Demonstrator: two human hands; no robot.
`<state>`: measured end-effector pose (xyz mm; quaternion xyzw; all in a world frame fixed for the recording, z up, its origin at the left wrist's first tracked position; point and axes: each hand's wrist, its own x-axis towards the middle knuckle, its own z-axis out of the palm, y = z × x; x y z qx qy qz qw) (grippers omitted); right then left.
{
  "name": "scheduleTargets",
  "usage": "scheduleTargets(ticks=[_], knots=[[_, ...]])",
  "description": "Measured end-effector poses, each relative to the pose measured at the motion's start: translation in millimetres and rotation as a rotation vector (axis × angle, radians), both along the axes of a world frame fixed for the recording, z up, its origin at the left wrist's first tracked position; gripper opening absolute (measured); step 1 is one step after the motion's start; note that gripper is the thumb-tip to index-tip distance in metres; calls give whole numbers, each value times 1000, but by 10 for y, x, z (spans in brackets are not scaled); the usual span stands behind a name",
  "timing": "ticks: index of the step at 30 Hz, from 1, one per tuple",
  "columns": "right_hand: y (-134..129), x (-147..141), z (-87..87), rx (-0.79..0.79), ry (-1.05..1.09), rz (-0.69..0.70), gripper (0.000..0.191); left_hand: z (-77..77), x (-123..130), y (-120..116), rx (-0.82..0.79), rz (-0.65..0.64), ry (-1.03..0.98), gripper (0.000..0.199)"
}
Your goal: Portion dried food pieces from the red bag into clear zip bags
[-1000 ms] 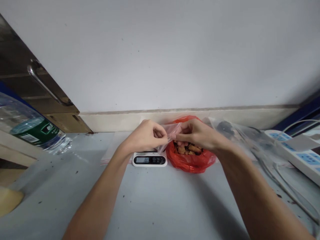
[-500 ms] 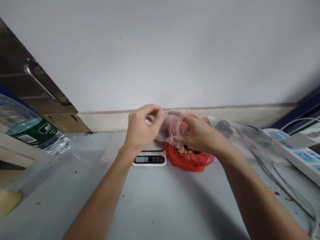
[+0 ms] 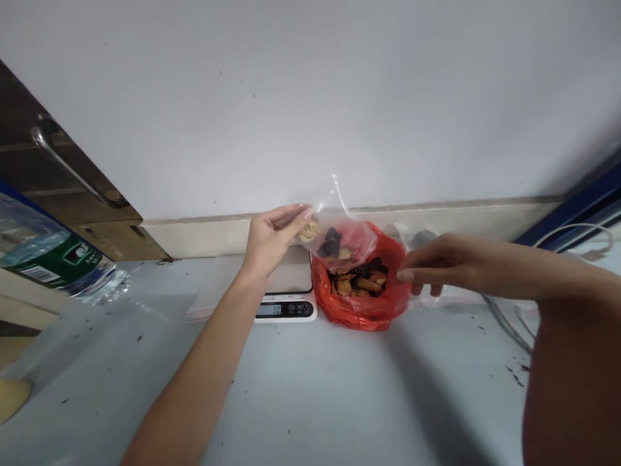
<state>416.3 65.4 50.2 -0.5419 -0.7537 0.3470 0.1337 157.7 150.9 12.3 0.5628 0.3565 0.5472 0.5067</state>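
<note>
My left hand [image 3: 274,239] pinches a clear zip bag [image 3: 342,220] between thumb and fingers, above the red bag. Pale pieces and dark dried pieces show inside the clear plastic. Below it stands an open red plastic bag [image 3: 361,314] with brown and dark dried pieces [image 3: 363,281] in it. My right hand [image 3: 441,265] is at the red bag's right rim, fingers loosely curled and slightly apart, with nothing visible in them. Whether its fingertips touch the rim I cannot tell. Beside the red bag, partly behind my left arm, a white digital scale [image 3: 291,275] reads 0.0.
Flat clear bags [image 3: 204,294] lie under the scale's left side. Another clear bag [image 3: 417,236] with dark contents is behind my right hand. A water bottle [image 3: 63,255] is at left, a cable [image 3: 509,323] at right. A wall [image 3: 310,116] rises behind.
My right hand has let go of the clear bag and moved right. The clear bag now hangs from my left hand alone, its contents in plain sight. The view has shifted slightly.
</note>
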Motion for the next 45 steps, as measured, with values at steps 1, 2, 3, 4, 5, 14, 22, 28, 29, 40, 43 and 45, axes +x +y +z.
scheduleTargets(ticks=[1,2,3,4,5,14,22,28,29,40,43,45], knots=[[-9,24,6,17,-8,-33,48,-1,37,-14,35,-17,5,26],[-9,39,6,45,-21,-71,49,1,72,-32,67,-31,18,24],[0,47,-1,74,-46,-105,49,6,105,-53,95,-42,34,22],[17,50,-15,106,-76,-140,48,13,135,-76,120,-49,51,21],[41,48,-34,140,-102,-175,45,23,163,-100,148,-51,65,19],[222,-94,-180,371,-60,-403,47,117,236,-187,342,-64,-35,5],[207,-450,-63,244,433,-435,31,238,-182,-32,171,-1,40,19],[238,-842,-82,139,566,-345,40,266,-655,69,289,91,212,36],[262,-914,-100,162,580,-362,39,264,-754,87,249,126,201,33],[433,-2375,-476,820,-102,61,26,85,-1973,172,-352,475,639,16],[390,-2696,-623,656,-406,356,33,-60,-2018,128,-504,259,746,23],[372,-2786,-725,532,-464,445,29,-161,-1992,144,-539,142,810,23]])
